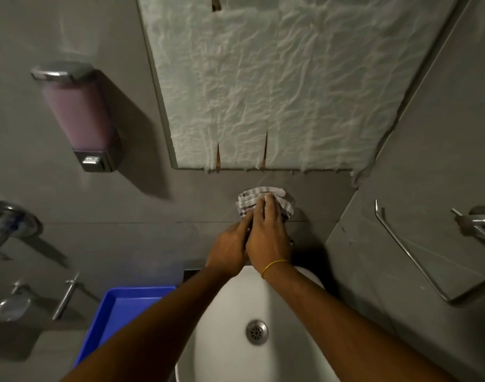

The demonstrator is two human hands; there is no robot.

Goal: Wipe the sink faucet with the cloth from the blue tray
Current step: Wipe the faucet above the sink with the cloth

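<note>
Checked cloth [266, 201], above the sink [230, 312] rim at the wall, bunched over the faucet, which is wholly hidden. Right hand [267, 232] grips the cloth; left hand [230, 245] presses beside it, grip indiscernible. Soft, light fabric: best held wadded. Blue tray [120, 307] left of sink, partly covered.

We see a pink-filled soap dispenser [78, 114] on the left wall, a paper-covered mirror [277, 84] ahead, and a towel bar [409, 252] on the right wall.
</note>
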